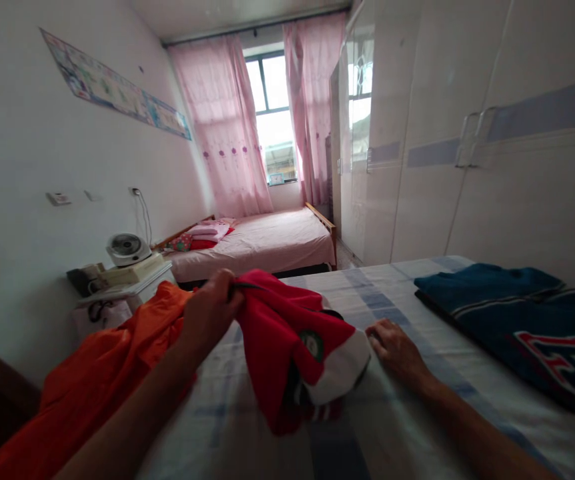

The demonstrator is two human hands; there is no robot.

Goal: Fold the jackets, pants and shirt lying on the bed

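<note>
A crumpled red jacket [272,333] with a white panel, dark trim and a round green badge is raised in front of me over the bed. My left hand [212,297] is closed around its upper left edge. At the white panel's right edge, my right hand [395,347] has its fingers curled in against the cloth; the fingertips are partly hidden. Beside my left forearm lies a bright orange garment [112,360]. To the right of my right hand, a folded dark teal top [497,300] with a red and white letter lies flat.
Blue-and-white checked sheet [367,293] covers the near bed. Beyond stands another bed [277,240] with pink bedding. A small fan [128,248] sits on a cabinet at left. White wardrobes [427,133] line the right; pink curtains [227,127] hang at the window.
</note>
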